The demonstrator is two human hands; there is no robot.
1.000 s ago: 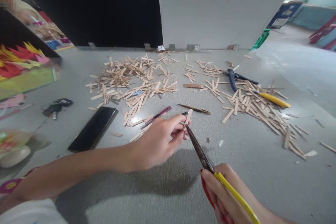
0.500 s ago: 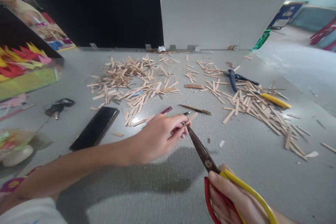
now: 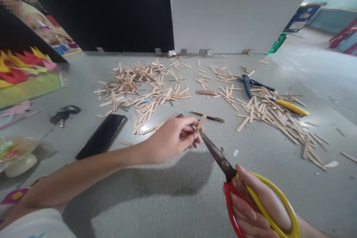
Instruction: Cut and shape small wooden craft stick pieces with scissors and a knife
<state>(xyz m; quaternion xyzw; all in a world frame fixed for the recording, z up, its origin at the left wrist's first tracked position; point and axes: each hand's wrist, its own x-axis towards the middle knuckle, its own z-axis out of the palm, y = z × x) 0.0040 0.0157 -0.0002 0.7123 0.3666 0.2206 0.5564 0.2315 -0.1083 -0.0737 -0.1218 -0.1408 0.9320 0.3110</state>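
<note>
- I read the step in hand as working one wooden stick (image 3: pixel 201 122) with the scissors (image 3: pixel 224 165): the tips meet its lower end, right by the fingers.
- My left hand (image 3: pixel 167 139) has its fingers closed in a pinch on the stick, which leans up and out of the grip above the counter (image 3: pixel 134 212). What else lies inside the curl I cannot tell.
- My right hand (image 3: pixel 267 196) is wrapped around the scissor handles, thumb through the yellow loop, fingers through the red one.
- The blades look narrow; whether they bite the wood, I cannot tell.
- The next move, as I judge it, calls for a firm pinch and for fingertips kept clear of the metal; a thin stick could twist or split under the blades.
- Blades: dark, worn metal, long and tapering. Handles: smooth, rounded loops.
- Stick: flat, pale, bare wood, rounded at the far end.
- More of the same pale wood lies tangled in the left pile (image 3: pixel 131 80) and the right pile (image 3: pixel 267 109).
- The counter is grey, finely grained, with a dull sheen.
- To the left, the phone (image 3: pixel 102 136) is a glossy black slab.
</note>
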